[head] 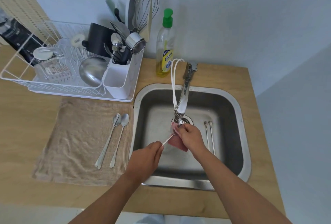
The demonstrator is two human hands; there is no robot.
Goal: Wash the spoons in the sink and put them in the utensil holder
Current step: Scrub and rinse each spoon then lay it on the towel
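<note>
Over the sink (pixel 238 109), under the tap (pixel 179 116), my left hand (pixel 145 159) is pinching a spoon (pixel 167 140) by its handle end while my right hand (pixel 191 138) is gripping a pink sponge (pixel 176 142) around its bowl.

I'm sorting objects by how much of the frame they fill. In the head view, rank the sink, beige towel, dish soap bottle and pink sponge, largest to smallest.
1. Sink and beige towel: both fill similar areas, too close to rank.
2. Dish soap bottle.
3. Pink sponge, partly hidden by the right hand.
</note>
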